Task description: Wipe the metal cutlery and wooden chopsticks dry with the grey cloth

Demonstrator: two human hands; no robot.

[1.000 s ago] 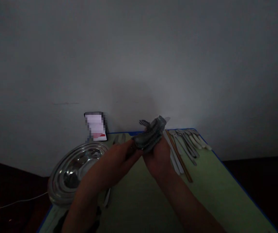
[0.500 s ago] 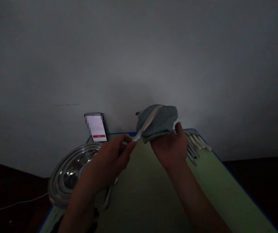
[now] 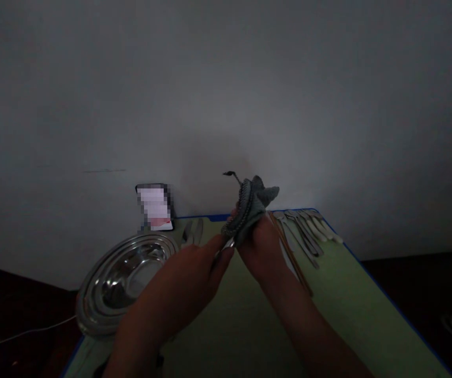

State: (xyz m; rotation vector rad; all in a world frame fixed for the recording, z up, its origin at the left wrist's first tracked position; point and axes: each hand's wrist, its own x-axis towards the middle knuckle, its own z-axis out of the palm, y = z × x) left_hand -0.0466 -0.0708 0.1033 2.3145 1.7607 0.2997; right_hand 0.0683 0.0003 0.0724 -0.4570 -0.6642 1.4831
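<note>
My left hand [image 3: 188,281] is closed around the handle of a metal table knife [image 3: 229,243], a short shiny stretch of which shows at the fingers. A grey-green cloth [image 3: 252,207] is folded over the knife's blade, which it hides. Wrapped about the cloth from the right, my right hand [image 3: 263,249] squeezes it closed, its fingers mostly hidden behind the fabric. A dark loop sticks out of the cloth's upper left. Both hands are close together, raised over the green table [image 3: 226,325].
A shiny steel basin [image 3: 88,299] stands at the table's left. Behind it a phone [image 3: 155,207] leans on the wall. Two flat metal utensil ends [image 3: 193,232] show beside the basin. Brown chopsticks [image 3: 295,260] and several pieces of cutlery [image 3: 308,233], some white-handled, lie at the right back.
The cloth lay open under the knife blade on my spread right hand; now it is folded around the blade and the right hand has closed on it. Chopsticks have come into view.
</note>
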